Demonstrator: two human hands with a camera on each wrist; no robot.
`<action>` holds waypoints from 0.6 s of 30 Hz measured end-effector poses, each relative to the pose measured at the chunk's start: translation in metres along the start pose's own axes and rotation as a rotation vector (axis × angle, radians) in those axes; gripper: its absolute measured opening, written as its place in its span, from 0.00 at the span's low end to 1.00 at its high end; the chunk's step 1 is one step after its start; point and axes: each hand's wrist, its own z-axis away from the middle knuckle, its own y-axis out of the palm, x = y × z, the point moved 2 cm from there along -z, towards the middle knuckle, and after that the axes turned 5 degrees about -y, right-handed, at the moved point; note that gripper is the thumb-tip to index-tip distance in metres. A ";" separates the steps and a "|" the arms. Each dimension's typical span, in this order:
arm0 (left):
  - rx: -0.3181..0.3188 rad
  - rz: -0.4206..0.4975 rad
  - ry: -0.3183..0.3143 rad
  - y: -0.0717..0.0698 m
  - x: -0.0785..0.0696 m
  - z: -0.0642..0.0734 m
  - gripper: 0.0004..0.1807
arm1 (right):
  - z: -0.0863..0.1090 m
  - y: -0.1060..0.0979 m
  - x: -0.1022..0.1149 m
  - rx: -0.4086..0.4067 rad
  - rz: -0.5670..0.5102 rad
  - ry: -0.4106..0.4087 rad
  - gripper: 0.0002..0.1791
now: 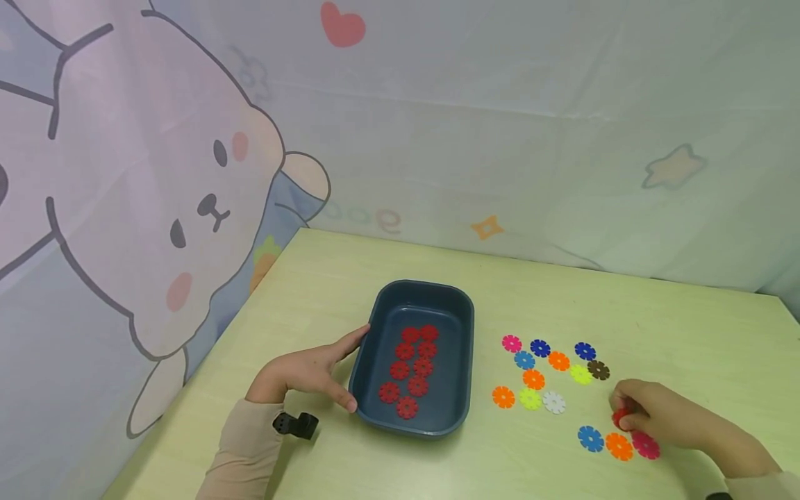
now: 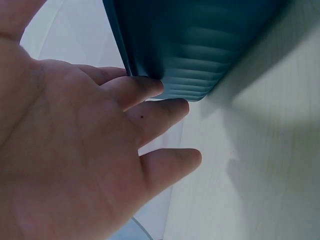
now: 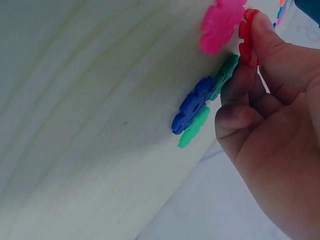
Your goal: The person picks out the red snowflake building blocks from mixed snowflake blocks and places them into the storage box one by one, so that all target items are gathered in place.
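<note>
My right hand (image 1: 669,414) pinches a red notched plastic disc (image 3: 246,37) between thumb and fingers, just above the right part of the table. Close under it lie a pink disc (image 1: 646,445), an orange disc (image 1: 619,446) and a blue disc (image 1: 590,438). With fairly straight fingers, my left hand (image 1: 310,371) touches the left side of a dark blue tray (image 1: 465,347); its thumb is at the near left corner. Several red discs (image 1: 407,407) lie flat in the tray. The right wrist view also shows a dark blue disc (image 3: 193,105) and green discs (image 3: 194,127) beside the right hand.
Between tray and right hand, several loose discs lie on the pale table (image 1: 350,472), among them a white disc (image 1: 553,402), a yellow disc (image 1: 530,399) and a brown disc (image 1: 598,369). A printed cloth (image 1: 437,139) hangs behind the table and along its left side.
</note>
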 end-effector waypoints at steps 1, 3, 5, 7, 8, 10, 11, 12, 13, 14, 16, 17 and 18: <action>-0.001 -0.001 -0.001 0.000 0.000 0.000 0.69 | 0.000 0.000 0.000 0.001 -0.005 0.000 0.11; -0.003 -0.002 -0.001 0.000 0.000 0.000 0.69 | 0.000 -0.001 -0.001 0.003 -0.008 -0.006 0.10; -0.004 -0.002 -0.004 0.001 0.000 0.001 0.69 | 0.000 -0.002 -0.001 0.009 -0.009 -0.021 0.09; -0.007 -0.003 -0.006 0.001 0.000 0.001 0.69 | -0.001 -0.004 -0.001 0.017 -0.020 -0.047 0.08; -0.007 -0.005 -0.007 0.001 -0.001 0.001 0.69 | -0.001 -0.004 0.000 0.020 -0.025 -0.060 0.08; -0.008 -0.006 -0.007 0.001 -0.001 0.001 0.70 | -0.002 -0.006 0.001 0.023 -0.041 -0.090 0.07; -0.009 -0.008 -0.008 0.001 -0.001 0.002 0.70 | -0.002 -0.007 0.001 0.024 -0.049 -0.099 0.06; -0.011 -0.009 -0.007 0.001 -0.002 0.002 0.70 | -0.003 -0.008 0.002 0.025 -0.052 -0.106 0.06; -0.011 -0.011 -0.008 0.001 -0.002 0.002 0.70 | -0.003 -0.009 0.003 0.023 -0.049 -0.111 0.06; -0.012 -0.012 -0.009 0.001 -0.002 0.003 0.70 | -0.004 -0.009 0.003 0.020 -0.047 -0.118 0.06; -0.014 -0.014 -0.010 0.001 -0.003 0.003 0.70 | -0.005 -0.011 0.004 0.018 -0.033 -0.120 0.06; -0.015 -0.014 -0.012 0.001 -0.003 0.003 0.70 | -0.005 -0.012 0.005 0.019 -0.026 -0.120 0.06; -0.016 -0.015 -0.013 0.001 -0.003 0.003 0.70 | -0.006 -0.013 0.006 0.018 -0.015 -0.116 0.06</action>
